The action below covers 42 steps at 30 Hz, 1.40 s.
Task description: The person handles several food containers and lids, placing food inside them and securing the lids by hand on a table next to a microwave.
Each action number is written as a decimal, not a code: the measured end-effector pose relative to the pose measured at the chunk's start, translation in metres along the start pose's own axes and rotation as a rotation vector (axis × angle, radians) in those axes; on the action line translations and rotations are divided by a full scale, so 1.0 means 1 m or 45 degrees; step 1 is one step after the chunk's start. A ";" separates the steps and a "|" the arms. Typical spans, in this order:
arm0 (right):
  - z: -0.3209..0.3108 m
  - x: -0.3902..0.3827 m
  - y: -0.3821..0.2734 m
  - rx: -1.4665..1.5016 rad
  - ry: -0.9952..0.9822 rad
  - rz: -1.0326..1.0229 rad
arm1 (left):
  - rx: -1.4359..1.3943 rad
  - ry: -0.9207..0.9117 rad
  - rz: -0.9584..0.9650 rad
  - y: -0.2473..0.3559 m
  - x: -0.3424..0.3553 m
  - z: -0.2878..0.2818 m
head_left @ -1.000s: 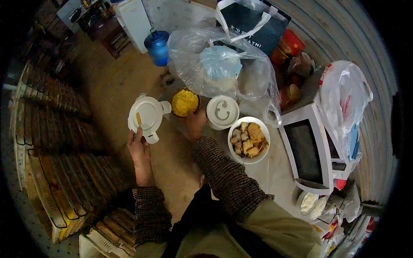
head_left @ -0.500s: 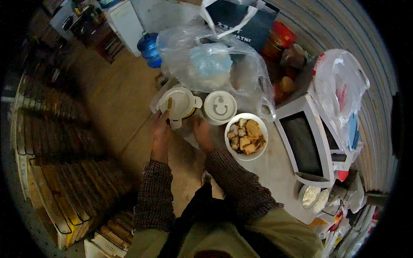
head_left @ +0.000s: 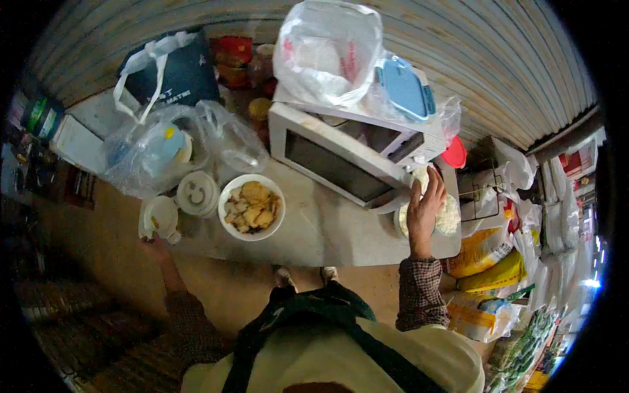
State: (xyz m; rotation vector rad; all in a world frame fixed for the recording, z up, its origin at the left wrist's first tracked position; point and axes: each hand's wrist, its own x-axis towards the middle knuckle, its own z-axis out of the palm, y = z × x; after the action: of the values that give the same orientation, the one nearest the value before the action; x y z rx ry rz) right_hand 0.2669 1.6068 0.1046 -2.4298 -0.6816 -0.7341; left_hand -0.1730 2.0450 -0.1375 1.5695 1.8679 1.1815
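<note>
My left hand (head_left: pixel 156 246) is at the table's left edge, by the near side of a round container with a white clip-on lid (head_left: pixel 159 217); its fingers are too dark and small to read. Far to the right, my right hand (head_left: pixel 429 206) reaches over bowls of white, grainy food (head_left: pixel 448 217), with its fingers stretched out and apart. Whether it touches a bowl is hidden under the hand. Between my hands stands a white bowl of browned food chunks (head_left: pixel 252 208). A second round white lidded container (head_left: pixel 197 193) is beside it.
A white microwave (head_left: pixel 278 134) stands at the back with its door open toward me. On top are a white plastic bag (head_left: pixel 327 56) and a blue lid (head_left: pixel 406 88). Clear plastic bags (head_left: pixel 154 147) and a dark carrier bag (head_left: pixel 173 72) fill the back left. Yellow sacks (head_left: pixel 485 254) lie to the right.
The view has swung right. My right hand has moved from beside the lidded container to the bowls of white food at the right. My left hand stays near the clip-lid container.
</note>
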 end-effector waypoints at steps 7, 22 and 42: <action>0.034 -0.015 0.056 0.649 -0.182 0.225 | -0.399 -0.762 1.135 0.271 -0.260 0.035; 0.080 -0.035 0.166 0.782 -0.390 0.643 | -0.462 -1.083 0.957 0.408 -0.439 0.193; 0.142 -0.015 0.174 0.029 -0.414 0.270 | -0.366 -1.426 1.024 0.324 -0.433 0.154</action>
State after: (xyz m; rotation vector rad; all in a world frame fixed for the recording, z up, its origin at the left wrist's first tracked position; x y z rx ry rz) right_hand 0.4084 1.5560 -0.0634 -2.5757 -0.5338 -0.2487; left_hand 0.2493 1.6871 -0.0415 2.1762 0.3442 0.5029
